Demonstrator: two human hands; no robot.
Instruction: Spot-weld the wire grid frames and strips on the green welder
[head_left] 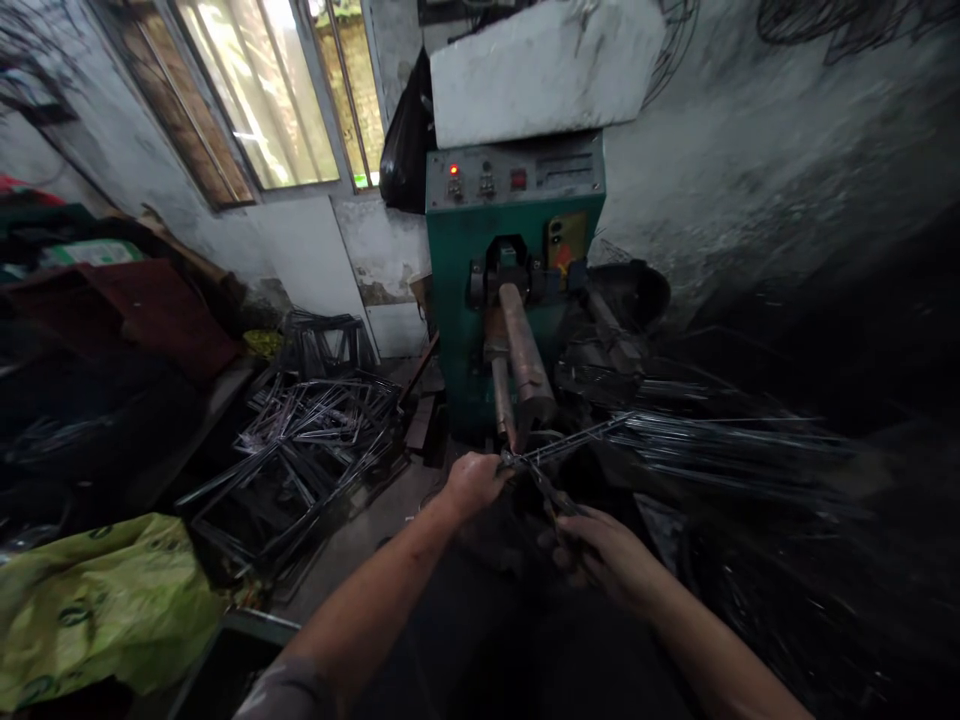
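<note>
My left hand (pixel 474 484) is closed around the near end of a thin metal wire piece (pixel 576 438), just below the electrode tips of a green spot welder (pixel 480 330). The wire runs off to the right toward a bundle of rods. In my right hand (pixel 600 548) is a pair of pliers (pixel 551 492), gripped by the handles. Its jaws meet the wire close to my left fingers. The welder's thick copper-coloured upper arm (pixel 525 350) and thinner lower arm (pixel 502 395) reach toward me above the hands. Exactly what the jaws pinch is too small to tell.
A heap of bent wire frames (pixel 315 430) lies on the left. Long metal rods (pixel 720 445) are piled at the right. A yellow-green sack (pixel 105 610) sits at lower left. On the welder rest a white foam block (pixel 540 75) and a phone (pixel 566 240).
</note>
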